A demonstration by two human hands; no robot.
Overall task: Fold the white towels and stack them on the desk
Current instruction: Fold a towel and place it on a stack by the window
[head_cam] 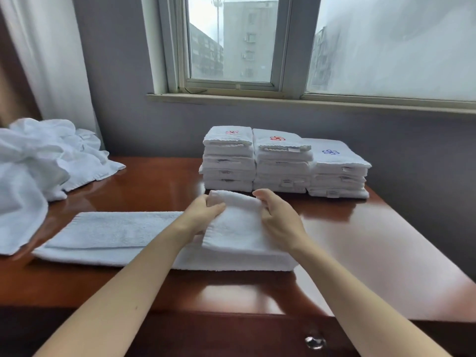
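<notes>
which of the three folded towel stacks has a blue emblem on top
The rightmost stack, whose top towel bears a blue flower emblem; the left stack and middle stack show red ones.

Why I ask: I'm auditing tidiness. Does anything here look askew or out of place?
Mildly: the right stack sits lower than its two neighbours, its emblem blue, theirs red. The unfolded heap sprawls over the desk's left side.

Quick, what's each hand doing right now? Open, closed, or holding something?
Left hand: closed, gripping the left side of the white towel at its folded-over end.
Right hand: closed, gripping the right side of that same end.
</notes>
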